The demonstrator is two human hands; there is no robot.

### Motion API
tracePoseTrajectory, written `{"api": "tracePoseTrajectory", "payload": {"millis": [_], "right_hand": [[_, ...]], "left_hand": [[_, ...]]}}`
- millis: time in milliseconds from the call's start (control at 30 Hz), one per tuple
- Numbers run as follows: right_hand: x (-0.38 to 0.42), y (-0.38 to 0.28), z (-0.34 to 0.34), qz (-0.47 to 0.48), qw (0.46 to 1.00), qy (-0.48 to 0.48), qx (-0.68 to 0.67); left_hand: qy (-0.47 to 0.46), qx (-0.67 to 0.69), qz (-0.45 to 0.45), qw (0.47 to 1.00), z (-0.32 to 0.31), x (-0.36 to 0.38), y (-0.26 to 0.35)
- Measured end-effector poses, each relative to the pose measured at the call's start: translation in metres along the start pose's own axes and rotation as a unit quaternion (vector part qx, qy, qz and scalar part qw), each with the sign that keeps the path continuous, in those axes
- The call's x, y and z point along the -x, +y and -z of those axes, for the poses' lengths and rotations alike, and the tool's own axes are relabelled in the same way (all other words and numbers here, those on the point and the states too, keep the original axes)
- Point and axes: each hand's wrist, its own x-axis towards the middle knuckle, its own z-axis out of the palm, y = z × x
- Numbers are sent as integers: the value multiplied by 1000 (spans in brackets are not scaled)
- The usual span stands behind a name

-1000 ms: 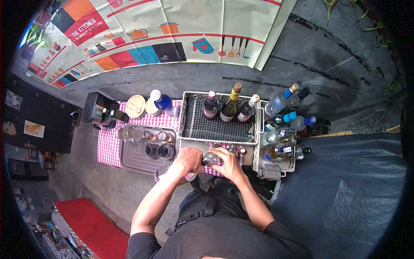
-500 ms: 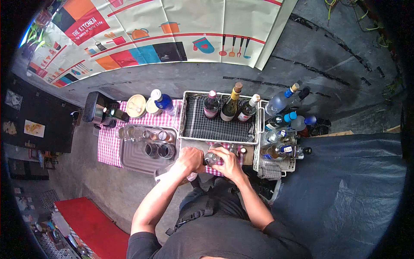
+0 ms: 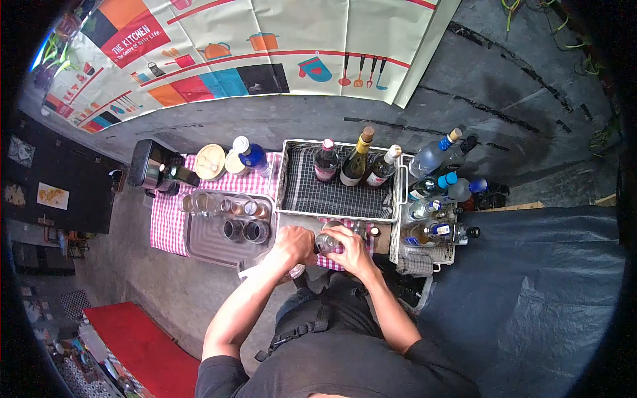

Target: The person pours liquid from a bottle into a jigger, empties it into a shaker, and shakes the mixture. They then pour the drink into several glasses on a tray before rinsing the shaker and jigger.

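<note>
Over the red checked cloth in the middle, my right hand (image 3: pixel 350 249) is wrapped round a small clear glass (image 3: pixel 326 243). My left hand (image 3: pixel 294 247) is closed right beside that glass, at its left; what its fingers grip is hidden. Just right of the hands are another clear glass (image 3: pixel 359 229) and a small bottle with a pale cap (image 3: pixel 375 232). To the left, a grey tray (image 3: pixel 206 247) holds several glasses, two of them dark (image 3: pixel 255 231).
Behind the hands, a white basket (image 3: pixel 342 215) lined with dark checked cloth holds three bottles. Several bottles crowd a second basket (image 3: pixel 449 255) at the right. A blue bottle (image 3: pixel 251 155), wooden-lidded jars (image 3: pixel 211 161) and a black machine (image 3: pixel 147 164) stand at the back left.
</note>
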Motion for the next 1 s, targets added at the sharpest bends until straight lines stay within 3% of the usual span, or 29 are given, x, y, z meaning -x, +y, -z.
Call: {"api": "tracePoseTrajectory", "payload": {"millis": [433, 1000], "right_hand": [[1, 1, -2, -12, 1000, -5, -1], [-1, 1, -2, -19, 1000, -6, 4]], "left_hand": [[-42, 0, 15, 999, 0, -4, 1], [6, 8, -5, 1000, -7, -7, -3]]}}
